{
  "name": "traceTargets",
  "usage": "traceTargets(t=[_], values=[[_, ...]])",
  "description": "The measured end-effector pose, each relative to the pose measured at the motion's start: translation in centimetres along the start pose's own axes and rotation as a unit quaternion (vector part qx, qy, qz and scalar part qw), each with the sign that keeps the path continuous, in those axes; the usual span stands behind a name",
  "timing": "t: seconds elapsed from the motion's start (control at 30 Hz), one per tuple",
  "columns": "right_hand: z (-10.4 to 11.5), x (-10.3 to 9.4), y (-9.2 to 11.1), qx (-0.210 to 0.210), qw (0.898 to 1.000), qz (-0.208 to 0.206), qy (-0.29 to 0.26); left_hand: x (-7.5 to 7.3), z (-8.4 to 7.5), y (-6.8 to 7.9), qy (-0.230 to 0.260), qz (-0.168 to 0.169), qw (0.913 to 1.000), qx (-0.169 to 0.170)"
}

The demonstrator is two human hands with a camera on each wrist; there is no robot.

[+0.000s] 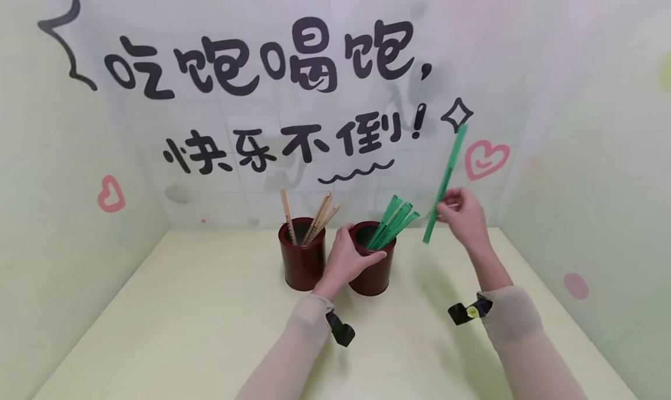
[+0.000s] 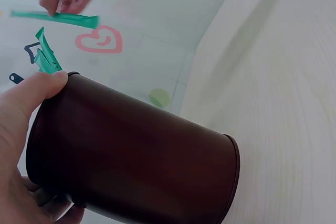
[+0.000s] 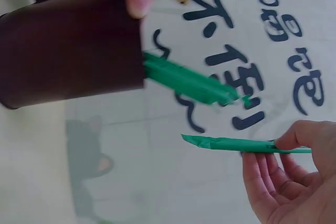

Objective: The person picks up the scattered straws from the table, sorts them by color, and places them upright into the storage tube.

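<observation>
My left hand (image 1: 348,257) grips a dark red cylindrical cup (image 1: 373,276) around its side, thumb near the rim. Several slim green stick packets (image 1: 389,224) lean inside that cup, their tops above the rim. To the right, my right hand (image 1: 466,218) pinches another green stick packet (image 1: 452,164) between thumb and fingers, in the air and apart from the cup. In the right wrist view, this held packet (image 3: 226,144) has a flat, slanted end. Printing too small to read marks the packets.
A second dark red cup (image 1: 305,269) stands to the left, holding several tan stick packets (image 1: 318,216). Both cups stand on a pale tabletop (image 1: 199,324). Behind is a wall (image 1: 251,208) with large dark lettering, and side walls rise left and right.
</observation>
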State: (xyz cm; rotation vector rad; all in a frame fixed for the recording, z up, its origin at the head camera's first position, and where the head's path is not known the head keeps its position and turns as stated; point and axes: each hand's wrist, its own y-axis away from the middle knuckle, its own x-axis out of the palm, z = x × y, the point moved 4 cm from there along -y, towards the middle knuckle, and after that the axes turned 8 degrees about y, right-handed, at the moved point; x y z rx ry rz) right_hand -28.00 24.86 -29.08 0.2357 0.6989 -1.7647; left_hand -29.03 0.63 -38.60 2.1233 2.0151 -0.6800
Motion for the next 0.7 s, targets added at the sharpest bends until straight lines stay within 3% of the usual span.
traceTargets(t=[0.13,0.33,0.57,0.7], values=[[2.5,-1.0,0.1,-0.025,0.998,-0.047,-0.034,0.1,-0.4,-0.4,-0.003,0.002,1.0000,0.001],[5.1,1.2,0.1,-0.057,0.996,-0.030,-0.069,-0.1,-0.8,-0.5,-0.005,0.004,1.0000,0.003],[4.9,4.9,-0.2,-0.082,0.997,-0.004,-0.011,-0.8,-2.1,-0.4,-0.056,0.035,0.9976,0.023],[4.5,5.8,-0.1,-0.080,0.997,0.014,0.001,-1.6,-3.1,0.2,-0.081,0.062,0.9939,0.042]])
